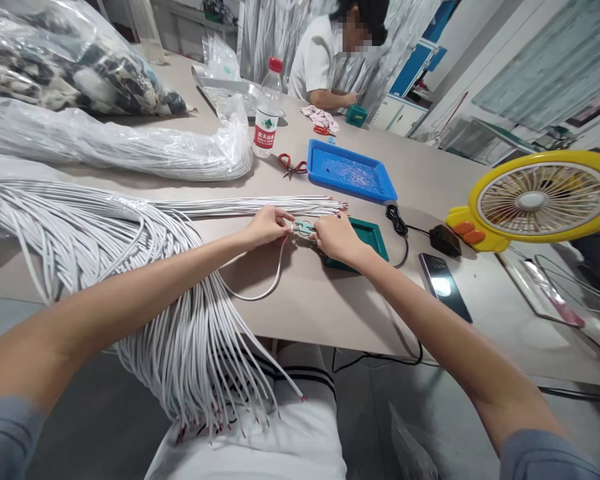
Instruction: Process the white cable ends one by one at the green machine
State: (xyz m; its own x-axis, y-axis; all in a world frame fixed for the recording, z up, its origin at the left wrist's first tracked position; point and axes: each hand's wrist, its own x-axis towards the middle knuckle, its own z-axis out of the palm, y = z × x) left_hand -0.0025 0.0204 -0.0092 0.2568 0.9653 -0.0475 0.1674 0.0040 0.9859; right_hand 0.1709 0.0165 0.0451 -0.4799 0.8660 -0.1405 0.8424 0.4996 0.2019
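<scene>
My left hand (270,227) is closed in a pinch on the end of a white cable (279,273), which loops down and back to the left. Between my hands lies a small pale green piece (304,228), reaching from my left fingertips to my right fingers. My right hand (336,237) is closed around its right end; its exact kind is too small to make out. A big bundle of white cables (170,293) spreads under my left forearm and over the table edge onto my lap. Behind my hands lies a straight row of cables (260,205) with reddish ends.
A green tray (380,243) sits beside my right hand. Further back are a blue tray (353,171), red-handled scissors (291,165) and a water bottle (267,110). To the right are a phone (445,287) and yellow fan (545,197). Another person (315,60) works across the table.
</scene>
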